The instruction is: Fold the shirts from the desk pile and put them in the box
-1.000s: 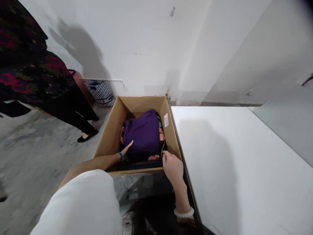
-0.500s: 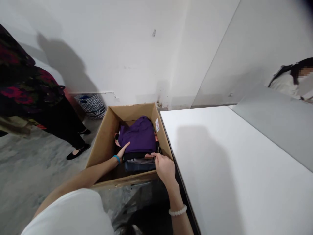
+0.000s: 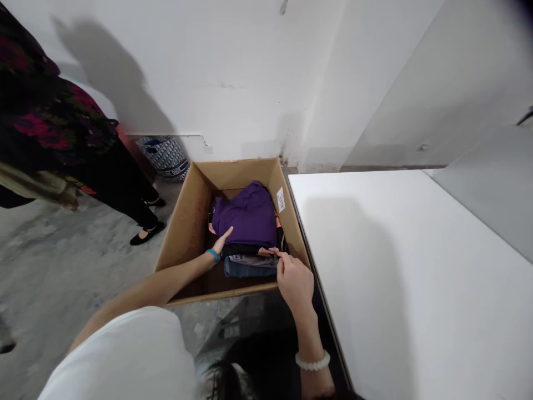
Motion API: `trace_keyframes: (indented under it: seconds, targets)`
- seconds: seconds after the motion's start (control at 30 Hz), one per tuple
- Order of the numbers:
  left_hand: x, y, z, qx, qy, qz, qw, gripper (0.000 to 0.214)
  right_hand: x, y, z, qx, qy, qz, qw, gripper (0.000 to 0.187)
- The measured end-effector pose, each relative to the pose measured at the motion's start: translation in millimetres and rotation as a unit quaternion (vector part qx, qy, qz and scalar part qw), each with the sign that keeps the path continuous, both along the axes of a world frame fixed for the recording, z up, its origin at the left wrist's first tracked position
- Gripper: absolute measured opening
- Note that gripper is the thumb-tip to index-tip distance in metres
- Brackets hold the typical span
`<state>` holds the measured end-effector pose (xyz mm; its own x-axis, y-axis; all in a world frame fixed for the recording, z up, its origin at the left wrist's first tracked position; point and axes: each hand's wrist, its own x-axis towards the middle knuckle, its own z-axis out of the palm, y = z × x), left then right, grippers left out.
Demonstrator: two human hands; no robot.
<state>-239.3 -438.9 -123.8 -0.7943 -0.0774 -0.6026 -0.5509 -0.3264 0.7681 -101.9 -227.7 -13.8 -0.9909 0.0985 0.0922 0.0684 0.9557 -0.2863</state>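
Folded clothes lie stacked in an open cardboard box [image 3: 183, 228]. A purple garment [image 3: 250, 216] is on top, with black cloth [image 3: 241, 249] under it and a grey piece and blue denim [image 3: 245, 269] lower down. My left hand [image 3: 222, 242] grips the purple garment at its near left corner, thumb on top. Its other fingers go under the cloth, and skin that looks like their tips shows at the right. My right hand [image 3: 295, 280] is over the box's near right corner, fingers curled and pinched at the stack's edge; what is between them is hidden.
A white table [image 3: 366, 278] adjoins the box on the right, with a grey panel [image 3: 491, 166] beyond it. A person [image 3: 70, 128] in floral clothing stands at the left. Behind, a patterned bag [image 3: 166, 158] rests by the white wall [image 3: 200, 66].
The view has shifted, so the box and table appear higher and further right. Both hands keep nearly the same place on the clothes. The person at the far right is mostly out of view.
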Motion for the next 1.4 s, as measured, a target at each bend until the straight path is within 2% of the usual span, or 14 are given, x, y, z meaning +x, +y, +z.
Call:
trace_keyframes:
  seconds: [0.2,0.3,0.4,0.57,0.8,1.0,1.13,1.23,1.33,1.4]
  targets:
    - [-9,4,2.0,-0.027,-0.007,-0.002,1.000,0.069,-5,0,-4.0,0.008,-0.001,-0.010,1.000,0.031]
    - [-15,7,7.6,-0.057,-0.008,-0.011,0.998,0.076,-7,0,-5.7,-0.003,0.005,-0.011,1.000,0.031]
    - [-20,12,20.8,-0.084,0.007,-0.025,0.996,0.079,-8,0,-7.1,-0.009,0.006,-0.015,1.000,0.031]
    - [-19,25,50.5,-0.106,0.058,-0.043,0.992,0.069,-11,-2,-7.6,-0.017,-0.001,-0.025,1.000,0.030]
    - [-8,35,83.0,-0.100,0.084,-0.090,0.987,0.056,-11,-2,-5.0,-0.044,-0.011,-0.026,0.999,0.028]
    - [-5,37,106.7,-0.084,0.105,-0.078,0.988,0.049,-7,-1,-4.0,-0.037,-0.014,-0.026,0.999,0.026]
    - [-3,33,101.3,-0.088,0.137,-0.091,0.982,0.057,-4,-1,-0.4,-0.033,-0.008,-0.039,0.999,0.020]
    - [2,33,87.1,-0.092,0.110,-0.160,0.977,0.055,-7,-1,7.4,-0.033,-0.016,-0.043,0.998,0.021]
    - [10,41,72.6,-0.073,0.088,-0.241,0.964,0.055,-21,-6,15.8,-0.009,-0.107,0.034,0.994,0.061]
    - [14,47,65.5,-0.046,0.078,-0.243,0.966,0.057,-39,-16,18.4,0.014,-0.203,0.107,0.973,0.088]
